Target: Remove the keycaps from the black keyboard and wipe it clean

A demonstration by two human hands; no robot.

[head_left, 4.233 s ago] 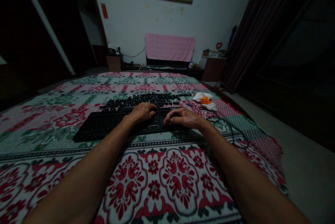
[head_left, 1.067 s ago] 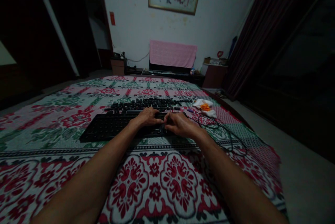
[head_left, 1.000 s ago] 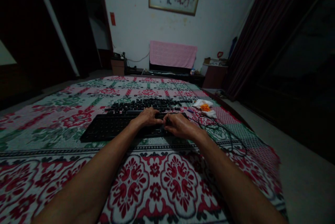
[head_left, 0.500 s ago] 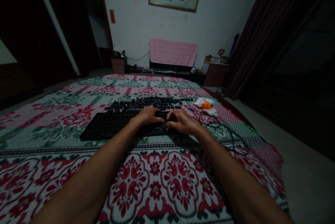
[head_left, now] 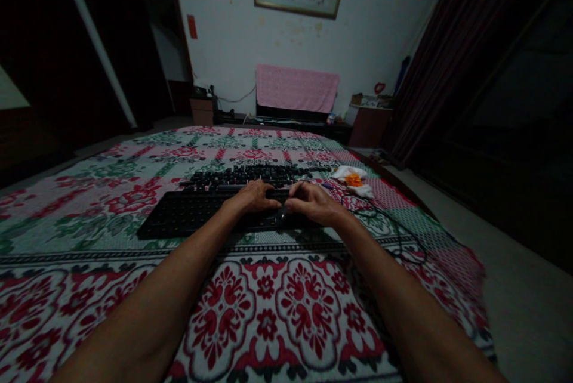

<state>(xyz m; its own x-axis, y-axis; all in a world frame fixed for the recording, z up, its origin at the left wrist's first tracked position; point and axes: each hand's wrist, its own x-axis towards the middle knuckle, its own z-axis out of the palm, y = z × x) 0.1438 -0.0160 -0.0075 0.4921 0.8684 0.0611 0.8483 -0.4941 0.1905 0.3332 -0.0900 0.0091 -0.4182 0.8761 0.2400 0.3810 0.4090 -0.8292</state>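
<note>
A black keyboard [head_left: 188, 216] lies across the flowered bedspread [head_left: 268, 311] in front of me. Behind it sits a heap of loose black keycaps [head_left: 246, 175]. My left hand [head_left: 253, 197] rests on the keyboard's right half with its fingers curled down and pressed on it. My right hand [head_left: 316, 203] is just to its right, with thumb and fingers pinched together. The pinch is over a small dark thing [head_left: 282, 213] at the keyboard's near edge. It is too dim to tell what that thing is. The two hands almost touch.
A black cable [head_left: 394, 234] loops over the bedspread to the right of my right hand. White and orange cloth bits [head_left: 353, 180] lie beyond it. The bed's right edge drops to the floor [head_left: 514, 287]. A pink-covered cabinet [head_left: 296, 87] stands at the far wall.
My right hand has shifted slightly right and down toward the keyboard's near edge, with its pinch lowered. My left hand has stayed on the keyboard. The view has tilted a little.
</note>
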